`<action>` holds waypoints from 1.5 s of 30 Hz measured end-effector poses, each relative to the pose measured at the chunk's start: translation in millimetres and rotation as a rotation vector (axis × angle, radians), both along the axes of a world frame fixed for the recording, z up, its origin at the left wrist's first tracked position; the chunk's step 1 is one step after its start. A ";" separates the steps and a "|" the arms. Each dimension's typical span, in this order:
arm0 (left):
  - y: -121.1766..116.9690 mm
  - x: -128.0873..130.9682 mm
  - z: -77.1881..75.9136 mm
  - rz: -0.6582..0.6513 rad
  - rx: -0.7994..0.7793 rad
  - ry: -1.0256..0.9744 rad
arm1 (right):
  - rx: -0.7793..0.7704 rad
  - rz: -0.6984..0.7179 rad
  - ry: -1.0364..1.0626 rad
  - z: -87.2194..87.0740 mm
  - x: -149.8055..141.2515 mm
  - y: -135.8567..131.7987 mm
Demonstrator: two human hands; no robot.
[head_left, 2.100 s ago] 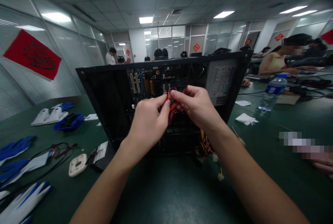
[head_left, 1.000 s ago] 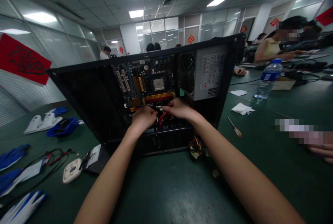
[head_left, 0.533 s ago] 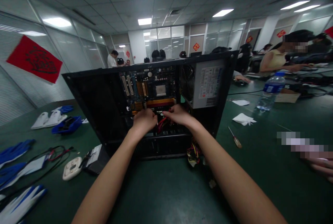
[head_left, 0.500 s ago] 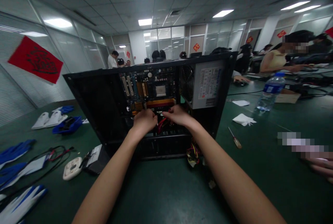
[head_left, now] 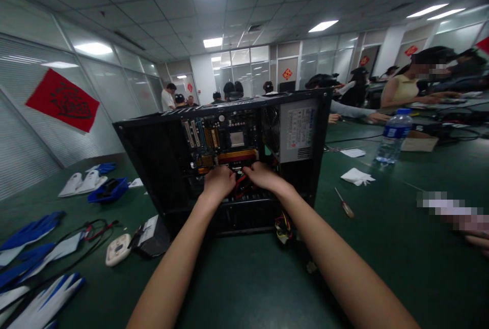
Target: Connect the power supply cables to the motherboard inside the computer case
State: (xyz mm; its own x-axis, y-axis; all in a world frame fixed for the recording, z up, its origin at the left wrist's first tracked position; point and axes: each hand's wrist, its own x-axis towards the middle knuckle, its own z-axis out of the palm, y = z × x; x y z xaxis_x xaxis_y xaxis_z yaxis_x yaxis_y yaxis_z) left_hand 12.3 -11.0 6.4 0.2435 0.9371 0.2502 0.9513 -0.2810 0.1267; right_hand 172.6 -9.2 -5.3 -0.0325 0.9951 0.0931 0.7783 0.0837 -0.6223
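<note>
Before me stands an open black computer case (head_left: 153,151), its inside facing me. Both my hands reach into its lower middle, below the motherboard (head_left: 244,124) and its yellow and red memory slots (head_left: 237,156). My left hand (head_left: 219,182) is closed, its fingertips by a red cable (head_left: 241,182); what it grips is hidden. My right hand (head_left: 263,175) is pinched at the upper end of that red cable. The silver power supply (head_left: 298,132) fills the upper right corner of the case. A bundle of coloured power wires (head_left: 283,228) hangs out below my right wrist.
Blue-and-white gloves (head_left: 49,298), a blue tray (head_left: 108,190), a white square object (head_left: 118,250) and a dark box (head_left: 153,237) lie to the left. To the right are a screwdriver (head_left: 344,202), a tissue (head_left: 358,176) and a water bottle (head_left: 393,135). Another person's hand (head_left: 477,235) is at the right edge.
My view has shifted slightly, so the case sits a little lower. Both hands stay at the red cable and have drawn slightly closer together.
</note>
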 end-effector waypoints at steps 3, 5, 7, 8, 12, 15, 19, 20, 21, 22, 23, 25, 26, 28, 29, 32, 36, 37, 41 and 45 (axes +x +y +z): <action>1.6 -2.2 -2.1 0.005 -0.016 -0.047 | 0.025 -0.027 -0.021 0.4 -1.0 -1.1; 1.4 -3.1 -2.8 -0.002 -0.028 -0.075 | 0.017 -0.030 0.015 0.8 -2.0 -1.0; 0.7 -3.5 -3.1 -0.013 -0.039 -0.089 | -0.045 -0.024 0.141 1.6 -4.2 -0.5; 0.4 -3.6 -3.1 -0.015 -0.043 -0.091 | -0.095 -0.022 0.237 2.2 -6.1 -0.3; 1.0 -5.3 -3.1 -0.017 -0.055 -0.094 | -0.286 -0.078 0.658 4.5 -19.4 -1.4; 4.6 -8.9 -4.2 -0.039 -0.084 -0.125 | -0.380 -0.195 0.931 3.3 -32.3 -2.1; 9.8 -13.1 -6.1 -0.077 -0.117 -0.177 | -0.419 -0.310 1.110 -0.4 -44.7 -0.7; 10.3 -13.7 -6.2 -0.084 -0.123 -0.183 | -0.416 -0.334 1.115 -0.8 -46.6 -0.4; 10.4 -14.1 -6.0 -0.090 -0.129 -0.185 | -0.417 -0.352 1.115 -0.8 -48.2 -0.2; 10.1 -14.5 -5.7 -0.094 -0.133 -0.187 | -0.422 -0.365 1.119 -0.5 -49.5 -0.3; 9.6 -14.8 -5.2 -0.100 -0.137 -0.187 | -0.429 -0.374 1.122 0.1 -50.4 -0.5; 8.4 -15.5 -4.2 -0.110 -0.139 -0.183 | -0.442 -0.385 1.125 1.2 -51.4 -1.3; 7.9 -15.9 -3.9 -0.111 -0.140 -0.183 | -0.448 -0.387 1.126 1.7 -51.5 -1.8; 7.9 -16.7 -3.8 -0.113 -0.143 -0.187 | -0.454 -0.391 1.124 2.0 -51.3 -2.4; 8.3 -17.2 -4.1 -0.112 -0.142 -0.194 | -0.456 -0.391 1.123 1.7 -51.0 -2.5; 10.6 -18.5 -5.5 -0.118 -0.141 -0.210 | -0.461 -0.389 1.112 0.1 -50.4 -1.4; 12.9 -19.4 -6.7 -0.126 -0.148 -0.218 | -0.459 -0.383 1.096 -2.5 -50.9 2.1; 13.2 -19.4 -7.0 -0.123 -0.145 -0.221 | -0.455 -0.381 1.093 -3.0 -51.2 2.9; 14.6 -19.3 -9.0 -0.134 -0.130 -0.225 | -0.440 -0.374 1.083 -4.7 -51.6 5.2; 16.7 -19.9 -11.2 -0.140 -0.122 -0.235 | -0.417 -0.363 1.074 -7.2 -51.0 6.8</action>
